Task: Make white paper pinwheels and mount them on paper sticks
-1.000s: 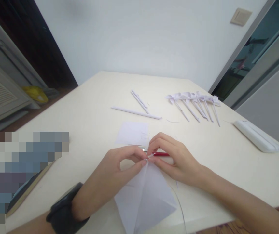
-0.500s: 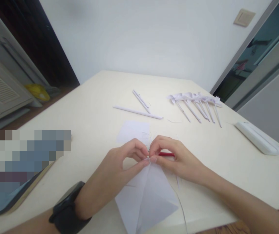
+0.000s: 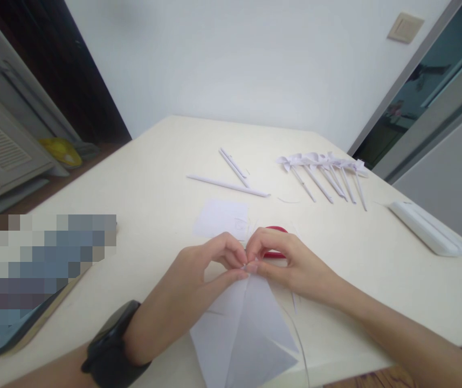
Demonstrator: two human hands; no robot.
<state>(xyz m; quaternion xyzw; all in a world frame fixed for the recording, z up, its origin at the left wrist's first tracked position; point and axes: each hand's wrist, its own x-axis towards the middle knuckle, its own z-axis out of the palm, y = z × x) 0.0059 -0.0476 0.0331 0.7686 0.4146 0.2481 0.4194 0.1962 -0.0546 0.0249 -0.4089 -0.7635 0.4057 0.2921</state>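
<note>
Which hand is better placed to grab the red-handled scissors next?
Probably the right hand: the red-handled scissors lie just beyond it; the left hand is farther. Both pinch the white paper.

The bare right hand point(image 3: 293, 263) partly hides a red looped handle point(image 3: 275, 255); the bottom edge crops creased white paper point(image 3: 250, 334).

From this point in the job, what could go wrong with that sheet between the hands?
The paper sheet could crumple or tear where the left hand and right hand pinch together at its far end. The open slit near its right-hand edge might rip further if the sheet is pulled. The right hand could also knock the red handle, which shows close behind its fingers.
</note>
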